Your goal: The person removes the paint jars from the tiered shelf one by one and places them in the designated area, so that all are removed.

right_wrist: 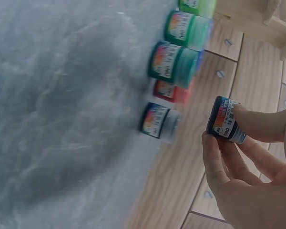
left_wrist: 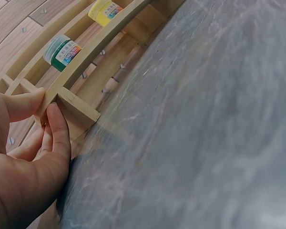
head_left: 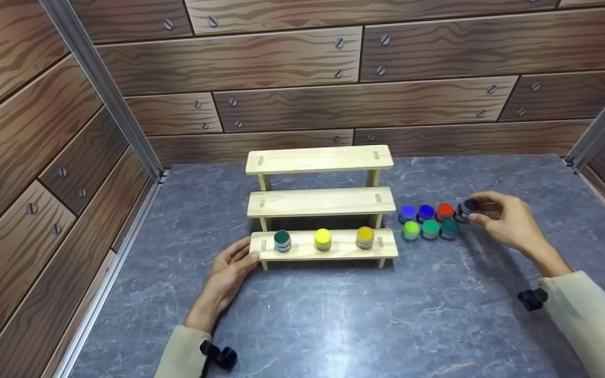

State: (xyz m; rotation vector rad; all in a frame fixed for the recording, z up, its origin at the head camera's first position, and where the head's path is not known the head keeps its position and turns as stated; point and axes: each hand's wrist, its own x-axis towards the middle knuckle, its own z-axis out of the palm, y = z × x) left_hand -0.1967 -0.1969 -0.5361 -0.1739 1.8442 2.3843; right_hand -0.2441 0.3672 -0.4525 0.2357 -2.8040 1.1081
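My left hand (head_left: 226,275) grips the left end of the bottom step of a wooden three-step display stand (head_left: 321,202). In the left wrist view the thumb lies on top of the board and fingers are beneath it. A dark green paint jar (head_left: 282,240), a yellow paint jar (head_left: 322,239) and a darker yellow paint jar (head_left: 365,238) stand spaced along that step. To the right of the stand, my right hand (head_left: 510,220) pinches a black paint jar (right_wrist: 224,119) between thumb and fingers, lifted off the table. Another dark paint jar (right_wrist: 155,119) stands on the table close by.
Beside the stand, jars sit close together in two rows: purple (head_left: 407,213), blue (head_left: 426,212) and red (head_left: 445,211) behind, light green (head_left: 410,230), green (head_left: 430,229) and teal (head_left: 449,229) in front. Wood-patterned walls (head_left: 287,68) enclose the grey marbled table (head_left: 292,320).
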